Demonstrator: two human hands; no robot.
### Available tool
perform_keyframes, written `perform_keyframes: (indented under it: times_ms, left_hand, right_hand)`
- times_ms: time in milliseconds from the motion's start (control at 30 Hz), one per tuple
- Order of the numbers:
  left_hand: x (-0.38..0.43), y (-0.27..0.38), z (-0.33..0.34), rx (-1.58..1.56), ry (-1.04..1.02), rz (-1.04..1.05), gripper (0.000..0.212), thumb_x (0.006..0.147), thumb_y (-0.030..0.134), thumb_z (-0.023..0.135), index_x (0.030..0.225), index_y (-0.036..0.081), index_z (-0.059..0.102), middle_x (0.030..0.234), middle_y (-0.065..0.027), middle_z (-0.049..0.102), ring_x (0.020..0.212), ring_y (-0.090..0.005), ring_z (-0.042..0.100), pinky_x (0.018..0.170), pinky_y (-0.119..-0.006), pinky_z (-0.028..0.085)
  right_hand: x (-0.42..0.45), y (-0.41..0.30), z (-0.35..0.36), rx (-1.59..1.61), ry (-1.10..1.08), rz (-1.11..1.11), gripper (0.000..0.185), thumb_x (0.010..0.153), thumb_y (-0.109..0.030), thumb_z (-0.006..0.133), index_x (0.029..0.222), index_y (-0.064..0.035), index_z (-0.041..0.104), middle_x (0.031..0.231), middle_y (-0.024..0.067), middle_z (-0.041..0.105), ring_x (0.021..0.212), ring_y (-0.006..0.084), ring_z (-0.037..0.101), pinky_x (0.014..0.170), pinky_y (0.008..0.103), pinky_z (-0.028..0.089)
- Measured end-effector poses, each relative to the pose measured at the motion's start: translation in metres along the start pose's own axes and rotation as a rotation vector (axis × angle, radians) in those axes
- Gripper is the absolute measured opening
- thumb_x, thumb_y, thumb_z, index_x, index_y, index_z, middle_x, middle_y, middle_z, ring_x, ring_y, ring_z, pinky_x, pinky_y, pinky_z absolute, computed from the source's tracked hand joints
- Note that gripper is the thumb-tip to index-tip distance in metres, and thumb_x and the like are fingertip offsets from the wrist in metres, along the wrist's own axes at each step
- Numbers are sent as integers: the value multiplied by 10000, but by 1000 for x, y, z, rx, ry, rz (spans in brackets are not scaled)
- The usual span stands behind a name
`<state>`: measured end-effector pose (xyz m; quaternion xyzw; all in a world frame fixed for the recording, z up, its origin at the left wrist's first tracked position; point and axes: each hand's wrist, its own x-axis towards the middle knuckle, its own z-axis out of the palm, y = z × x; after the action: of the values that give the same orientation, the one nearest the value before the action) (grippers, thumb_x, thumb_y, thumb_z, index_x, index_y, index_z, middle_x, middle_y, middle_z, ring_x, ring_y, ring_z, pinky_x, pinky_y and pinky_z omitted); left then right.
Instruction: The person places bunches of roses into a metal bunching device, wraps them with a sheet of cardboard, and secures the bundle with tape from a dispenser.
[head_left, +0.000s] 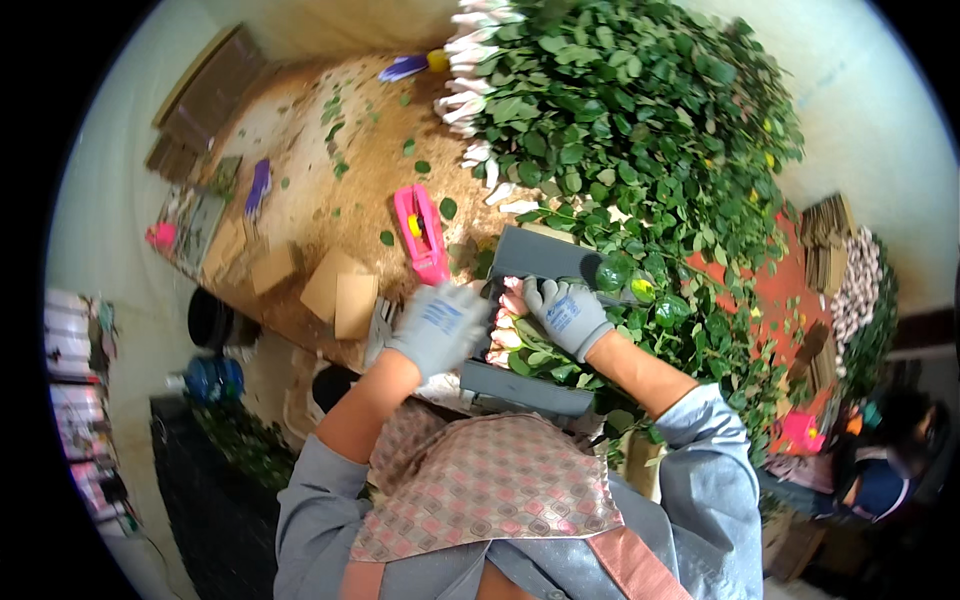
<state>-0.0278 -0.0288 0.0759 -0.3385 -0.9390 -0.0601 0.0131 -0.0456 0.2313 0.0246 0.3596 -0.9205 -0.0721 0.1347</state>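
Note:
Before me a grey box-like holder (546, 255) with raised side walls stands at the table's edge. Inside it lies a row of pale pink rose heads (505, 339), their leafy stems running off to the right. My right hand (564, 311), in a grey work glove, reaches over the stems with curled fingertips at the upper blooms; its grip is hidden. At the holder's left end is my left hand (440, 328), gloved alike and blurred by motion, so its fingers are unclear. A pink plastic hand tool (422, 234) with a yellow part lies just beyond it.
Long rose stems (630, 112) with white-sleeved buds are heaped at the back right. Cardboard pieces (356, 306) lie at left, near a purple glove (259, 186). More cardboard (825, 240) is stacked at right. A person (885, 472) is at far right; a blue water jug (215, 379) stands lower left.

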Motion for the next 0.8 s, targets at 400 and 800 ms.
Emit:
perform_keyframes:
  times_ms: [400,800]
  left_hand:
    - [-1,64,55,-148,80,-51,203,845,231,618,1012,159,709,1109,8,632,1057,-219,525,866,-423,406]
    - [-2,53,52,-380,150,-157,259,852,196,633,1084,122,721,1271,-15,646,1099,-239,523,995,-430,393]
  right_hand:
    - [15,-9,-12,-1,-37,14,346,880,-230,597,1185,-71,632,892,49,577,776,215,626,625,363,518]
    - [18,-23,0,39,-181,57,255,881,-194,603,1100,-68,630,925,70,592,787,233,645,610,359,547]
